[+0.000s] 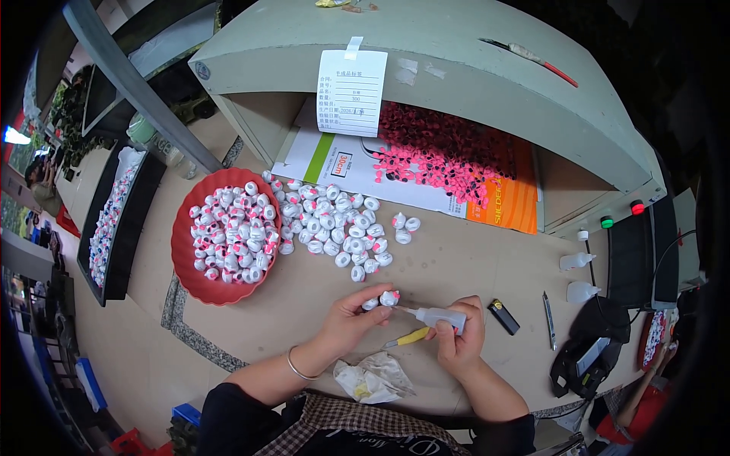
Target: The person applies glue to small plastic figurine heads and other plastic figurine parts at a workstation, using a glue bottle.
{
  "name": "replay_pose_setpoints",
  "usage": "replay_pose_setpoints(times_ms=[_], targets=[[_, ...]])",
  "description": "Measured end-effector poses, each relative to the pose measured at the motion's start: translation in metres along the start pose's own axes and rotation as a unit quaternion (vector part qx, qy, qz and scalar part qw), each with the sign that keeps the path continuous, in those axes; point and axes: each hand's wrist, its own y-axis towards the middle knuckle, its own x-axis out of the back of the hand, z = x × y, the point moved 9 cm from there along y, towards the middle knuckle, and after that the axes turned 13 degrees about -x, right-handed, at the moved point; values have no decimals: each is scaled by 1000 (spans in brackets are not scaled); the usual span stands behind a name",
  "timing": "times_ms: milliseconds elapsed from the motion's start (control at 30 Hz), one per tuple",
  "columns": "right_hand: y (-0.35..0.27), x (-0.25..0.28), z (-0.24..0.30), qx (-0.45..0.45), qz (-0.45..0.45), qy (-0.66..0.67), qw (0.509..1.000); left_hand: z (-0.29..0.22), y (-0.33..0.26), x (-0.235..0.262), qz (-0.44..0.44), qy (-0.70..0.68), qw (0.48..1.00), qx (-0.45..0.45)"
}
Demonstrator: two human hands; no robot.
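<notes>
My left hand (348, 321) pinches a small white figure piece (389, 298) with pink bits. A second white piece (370, 304) sits between the same fingers. My right hand (462, 343) grips a translucent squeeze bottle (441, 318), tilted so that its thin nozzle points at the left hand's fingertips. Whether the nozzle touches the figure piece I cannot tell. On the table under the bottle lies a yellow-handled tool (411, 337). A crumpled, stained white tissue (376, 378) rests between my forearms. Beyond my left hand spreads a loose pile of similar white pieces (327, 220).
A red scalloped bowl (185, 258) full of white pieces stands left. At the back, a grey open-fronted box (289, 64) shelters small pink-and-black parts (441, 171). A black lighter (503, 317), a slim knife (549, 321), two small bottles (582, 292) and a black bag (589, 346) are right.
</notes>
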Motion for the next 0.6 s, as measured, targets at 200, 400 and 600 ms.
replay_pose_setpoints(times_ms=[200, 400, 600], targets=[[-2, 3, 0, 23, -7, -45, 999, 3, 0, 1, -4, -3, 1000, -6], [13, 21, -10, -187, -61, 272, 942, 2, 1, -2, -1, -27, 1000, 13], [44, 50, -40, -259, -66, 207, 941, -2, -2, -4, 13, -37, 999, 22]])
